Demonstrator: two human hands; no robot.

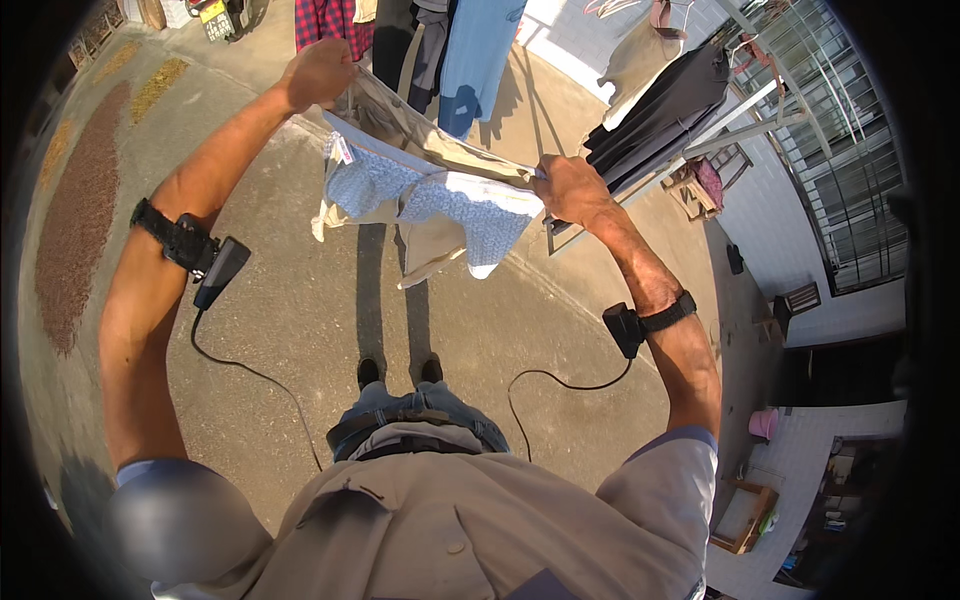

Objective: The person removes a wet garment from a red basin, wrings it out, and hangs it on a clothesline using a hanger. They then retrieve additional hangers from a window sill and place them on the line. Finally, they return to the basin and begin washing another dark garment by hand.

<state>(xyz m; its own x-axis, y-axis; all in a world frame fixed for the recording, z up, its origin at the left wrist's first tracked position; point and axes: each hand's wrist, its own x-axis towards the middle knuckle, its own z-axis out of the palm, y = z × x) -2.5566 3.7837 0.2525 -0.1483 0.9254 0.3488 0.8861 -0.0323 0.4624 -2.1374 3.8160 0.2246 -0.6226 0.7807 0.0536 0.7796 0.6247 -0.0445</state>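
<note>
Stretched between my two hands is a beige garment (435, 247) with a light blue patterned inner side, its kind hard to tell. A small white tag (343, 148) shows near its upper edge. My left hand (319, 75) is shut on the far left end of that edge, higher in the picture. On the opposite end, my right hand (574, 191) grips the cloth in a fist. The garment hangs in the air above the concrete ground (480, 330), with its lower parts falling loose.
Light blue jeans (472, 67), a red checked cloth (335, 22) and dark trousers hang ahead. To the right, a dark garment (652, 112) hangs by a metal rack (720, 139). A wooden chair (694, 187) stands behind it. Reddish-brown material (82, 217) lies spread at left.
</note>
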